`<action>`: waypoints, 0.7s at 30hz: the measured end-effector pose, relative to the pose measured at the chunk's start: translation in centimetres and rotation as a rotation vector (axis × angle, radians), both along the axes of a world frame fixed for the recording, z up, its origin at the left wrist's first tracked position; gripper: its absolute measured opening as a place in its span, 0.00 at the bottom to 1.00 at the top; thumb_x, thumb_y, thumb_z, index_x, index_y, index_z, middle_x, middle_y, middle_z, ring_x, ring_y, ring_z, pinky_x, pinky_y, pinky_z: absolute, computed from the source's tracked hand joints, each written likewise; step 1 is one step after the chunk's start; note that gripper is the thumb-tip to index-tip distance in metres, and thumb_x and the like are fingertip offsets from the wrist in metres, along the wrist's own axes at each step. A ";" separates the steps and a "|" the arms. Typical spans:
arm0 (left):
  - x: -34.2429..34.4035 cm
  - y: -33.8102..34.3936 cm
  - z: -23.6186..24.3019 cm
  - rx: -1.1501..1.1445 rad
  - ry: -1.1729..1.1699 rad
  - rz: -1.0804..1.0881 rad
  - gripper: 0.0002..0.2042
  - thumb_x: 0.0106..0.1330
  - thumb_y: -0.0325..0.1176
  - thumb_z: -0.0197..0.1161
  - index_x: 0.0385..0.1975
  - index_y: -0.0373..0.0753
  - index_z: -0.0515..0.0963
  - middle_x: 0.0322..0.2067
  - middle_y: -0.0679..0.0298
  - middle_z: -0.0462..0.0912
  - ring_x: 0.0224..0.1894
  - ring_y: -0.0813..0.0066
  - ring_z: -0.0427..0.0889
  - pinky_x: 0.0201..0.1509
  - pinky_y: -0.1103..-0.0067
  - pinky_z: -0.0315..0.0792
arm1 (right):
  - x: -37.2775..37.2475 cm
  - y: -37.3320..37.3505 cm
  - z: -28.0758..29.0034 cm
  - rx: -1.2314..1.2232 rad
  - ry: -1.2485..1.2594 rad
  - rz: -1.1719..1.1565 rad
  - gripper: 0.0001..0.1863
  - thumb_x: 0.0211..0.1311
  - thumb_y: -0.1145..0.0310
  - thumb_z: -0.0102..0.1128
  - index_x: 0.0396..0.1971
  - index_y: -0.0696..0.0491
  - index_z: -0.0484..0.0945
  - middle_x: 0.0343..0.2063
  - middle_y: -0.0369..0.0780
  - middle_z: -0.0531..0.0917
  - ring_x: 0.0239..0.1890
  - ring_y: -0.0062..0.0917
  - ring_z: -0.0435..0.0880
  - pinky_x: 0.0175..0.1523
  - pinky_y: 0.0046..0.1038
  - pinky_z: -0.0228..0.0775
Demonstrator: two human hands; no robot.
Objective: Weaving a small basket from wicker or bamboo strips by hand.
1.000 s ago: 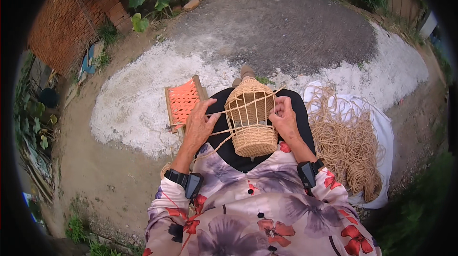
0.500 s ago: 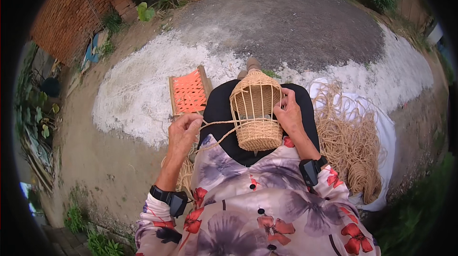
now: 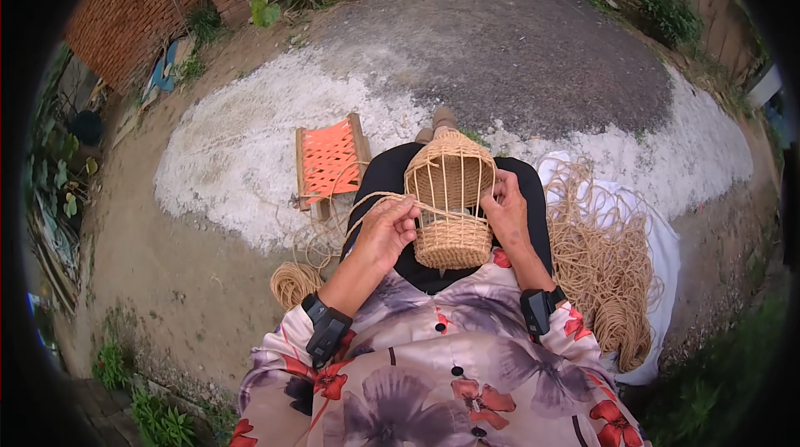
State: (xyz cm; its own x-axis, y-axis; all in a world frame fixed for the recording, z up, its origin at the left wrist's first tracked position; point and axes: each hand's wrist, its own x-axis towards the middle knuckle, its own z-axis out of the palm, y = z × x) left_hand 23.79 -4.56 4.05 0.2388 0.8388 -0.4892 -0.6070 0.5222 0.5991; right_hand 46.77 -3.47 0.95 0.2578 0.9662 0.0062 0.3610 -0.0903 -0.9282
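**Wicker frame on the lap, cord between both hands**

Basketwork fills the middle of the view: a half-woven wicker basket [image 3: 450,205] stands upright on the person's lap, against dark trousers. Its lower part is closely woven, while the upper part is a dome of bare ribs with open gaps between them. The left hand [image 3: 385,232] sits just beside the basket's left side, its grip pinching a tan cord [image 3: 367,201] between thumb and fingertips. From that pinch the cord arcs up and over to the left, then drops toward the ground, where a small coil of cord [image 3: 292,282] lies by the person's left knee. A short run of the same cord crosses the front of the basket to the right hand [image 3: 507,212]. That hand presses against the basket's right side, its fingers curled onto the ribs and closed on the basket's edge; whether it also nips the cord cannot be told. Each wrist carries a dark band.

A small wooden stool with an orange woven seat [image 3: 330,159] stands on the ground to the left, near the basket but apart from it. To the right, a big loose heap of tan cord [image 3: 604,264] lies on a white cloth [image 3: 658,247]. Pale gravel and dark ground spread ahead, with a brick wall [image 3: 125,5] at far left.
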 end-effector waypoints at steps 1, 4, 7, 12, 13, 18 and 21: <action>-0.1 0.3 -0.1 0.017 0.081 -0.049 0.07 0.66 0.33 0.62 0.39 0.38 0.77 0.28 0.67 0.81 0.23 0.86 0.77 0.24 0.88 0.73 | -0.1 0.0 0.1 0.007 0.025 0.011 0.22 0.52 0.71 0.59 0.49 0.56 0.71 0.24 0.36 0.79 0.26 0.22 0.78 0.35 0.25 0.69; -0.4 0.8 0.3 0.051 0.203 -0.135 0.07 0.66 0.30 0.61 0.39 0.35 0.77 0.29 0.66 0.82 0.25 0.87 0.77 0.27 0.88 0.75 | -0.1 -0.2 0.5 0.038 0.057 0.020 0.20 0.52 0.69 0.59 0.47 0.56 0.71 0.23 0.36 0.79 0.26 0.21 0.77 0.35 0.25 0.68; -0.3 1.5 1.4 0.168 0.359 -0.297 0.10 0.67 0.30 0.60 0.43 0.32 0.77 0.29 0.67 0.81 0.24 0.87 0.77 0.26 0.89 0.75 | 0.3 0.0 -0.1 0.023 0.054 0.034 0.20 0.52 0.69 0.59 0.46 0.57 0.71 0.24 0.36 0.80 0.26 0.21 0.78 0.35 0.25 0.68; 1.1 3.0 2.4 0.323 0.508 -0.477 0.12 0.66 0.31 0.60 0.45 0.32 0.78 0.27 0.70 0.78 0.23 0.89 0.74 0.24 0.89 0.71 | 0.2 0.0 -0.1 0.027 0.041 0.026 0.20 0.52 0.69 0.60 0.46 0.56 0.72 0.24 0.37 0.80 0.25 0.20 0.78 0.34 0.24 0.69; 1.4 3.3 2.8 0.404 0.648 -0.474 0.11 0.65 0.31 0.61 0.44 0.33 0.79 0.26 0.71 0.77 0.22 0.88 0.73 0.23 0.88 0.70 | 0.1 0.0 0.0 0.022 0.040 0.020 0.20 0.52 0.68 0.60 0.46 0.57 0.72 0.24 0.37 0.81 0.25 0.20 0.78 0.34 0.24 0.69; 1.9 3.4 2.4 0.483 0.913 -0.443 0.10 0.62 0.32 0.63 0.41 0.36 0.82 0.23 0.71 0.78 0.21 0.86 0.72 0.22 0.86 0.69 | 0.3 0.2 -0.6 0.043 0.019 0.025 0.19 0.52 0.68 0.59 0.45 0.57 0.72 0.23 0.37 0.81 0.25 0.20 0.78 0.34 0.25 0.69; 2.2 3.7 0.9 0.644 1.072 -0.341 0.11 0.56 0.36 0.66 0.35 0.39 0.84 0.23 0.63 0.83 0.23 0.77 0.79 0.29 0.76 0.73 | 0.3 0.2 -0.9 0.059 0.041 0.031 0.19 0.51 0.68 0.59 0.45 0.57 0.71 0.23 0.37 0.80 0.25 0.21 0.78 0.33 0.25 0.69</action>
